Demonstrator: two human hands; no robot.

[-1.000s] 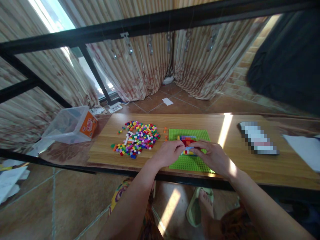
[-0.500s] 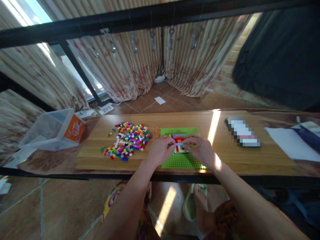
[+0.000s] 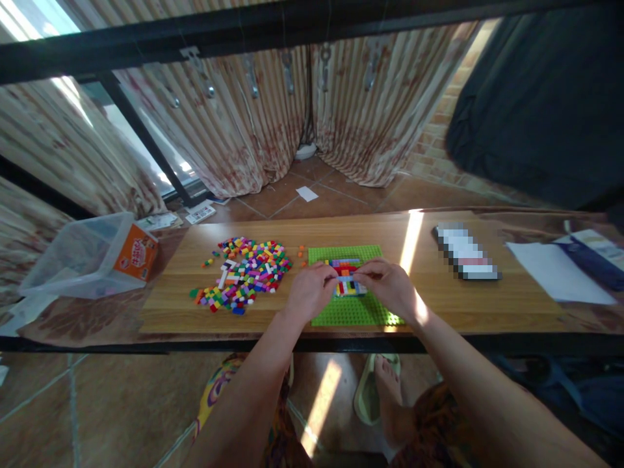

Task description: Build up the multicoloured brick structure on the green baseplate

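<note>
A light blue building brick [image 3: 346, 278], long and thin, spans the gap between my two hands. My left hand [image 3: 312, 289] pinches its left end, and my right hand [image 3: 387, 284] pinches the right end. Below them a block of multicoloured bricks [image 3: 349, 288] sits on the green studded baseplate [image 3: 341, 315], with red and orange pieces towards the back and white, yellow and blue ones nearer me. My fingers cover both sides of it. Whether the light blue brick touches the bricks below, I cannot tell.
Left of the baseplate lies a heap of loose coloured bricks [image 3: 258, 266], with a few orange bricks [image 3: 301, 249] beside the plate. A clear plastic bin [image 3: 78, 253] stands at the far left. A phone-like object [image 3: 465, 253], blurred out, and white paper [image 3: 560, 273] lie to the right.
The whole view has shifted slightly. Both hands keep their pinch on the light blue brick over the multicoloured block, with only a small change in their position.
</note>
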